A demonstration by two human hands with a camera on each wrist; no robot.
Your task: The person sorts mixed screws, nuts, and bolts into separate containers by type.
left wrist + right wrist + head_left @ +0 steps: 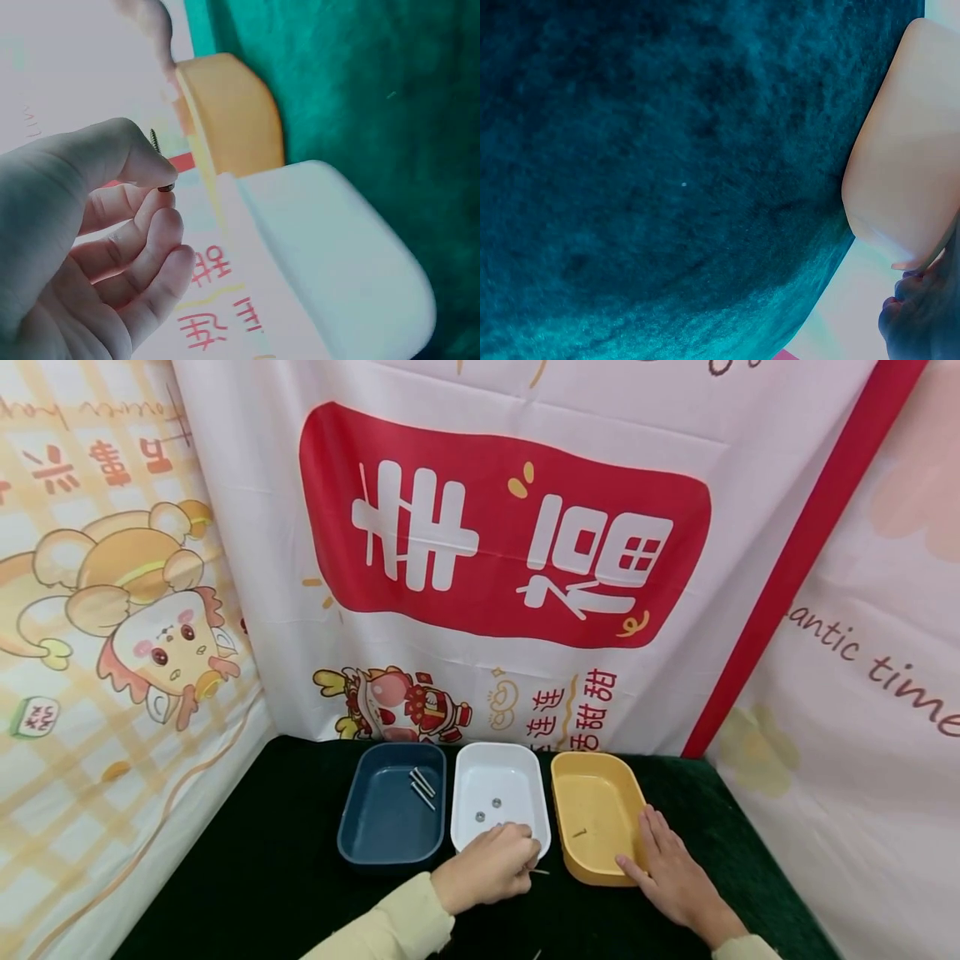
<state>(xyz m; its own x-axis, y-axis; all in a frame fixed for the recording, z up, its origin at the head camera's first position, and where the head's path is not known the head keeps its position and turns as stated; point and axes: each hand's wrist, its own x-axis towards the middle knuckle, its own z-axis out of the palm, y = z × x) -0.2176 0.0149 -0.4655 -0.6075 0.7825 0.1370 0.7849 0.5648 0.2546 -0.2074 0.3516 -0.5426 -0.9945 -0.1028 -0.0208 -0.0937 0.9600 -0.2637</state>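
Note:
My left hand (pixel 491 864) pinches a small screw (pixel 155 141) between thumb and forefinger, its threaded tip pointing up in the left wrist view. This hand is above the near edge of the white tray (pixel 459 777), which holds two nuts (pixel 497 803). My right hand (pixel 678 877) rests on the right rim of the yellow tray (pixel 564 852), fingers straight and thumb at the near corner. One screw (pixel 579 833) lies inside the yellow tray. In the right wrist view, only part of the right hand (pixel 926 315) shows beside the tray's wall.
On the left stands a blue tray (pixel 375 814) with several metal rods (pixel 422 796). All the trays stand in a row on dark green cloth (pixel 247 877). Another small screw (pixel 537 954) lies on the cloth near me. A printed curtain (pixel 510 693) hangs behind the trays.

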